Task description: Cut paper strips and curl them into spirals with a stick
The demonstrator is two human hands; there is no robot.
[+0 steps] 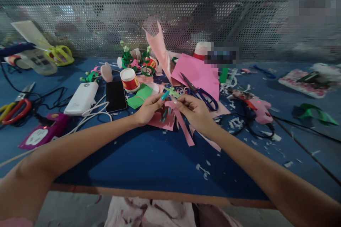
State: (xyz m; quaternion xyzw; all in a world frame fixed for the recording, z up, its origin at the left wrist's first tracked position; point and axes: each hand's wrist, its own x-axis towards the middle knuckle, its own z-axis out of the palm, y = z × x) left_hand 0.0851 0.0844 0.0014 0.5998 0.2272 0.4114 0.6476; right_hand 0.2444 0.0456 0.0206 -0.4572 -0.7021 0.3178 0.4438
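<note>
Close together over the blue table, my left hand (149, 109) and my right hand (194, 112) pinch a narrow pink paper strip (184, 127). Its long end hangs down to the right from between the fingers. A light green paper piece (172, 91) shows just behind the fingertips; whether a finger touches it I cannot tell. Under my left hand lies a sheet of pink paper (169, 125). Blue-handled scissors (205, 95) rest beyond my right hand, partly on a larger pink sheet (198, 72). Green paper (141, 95) lies beside my left fingers.
A red and white tub (130, 81), a black phone (115, 95) and a white power bank (82, 98) stand to the left, with cables. Red-handled scissors (17, 111) lie far left. A pink glue gun (261, 110) and paper scraps are on the right. Perforated metal (119, 10) closes the back.
</note>
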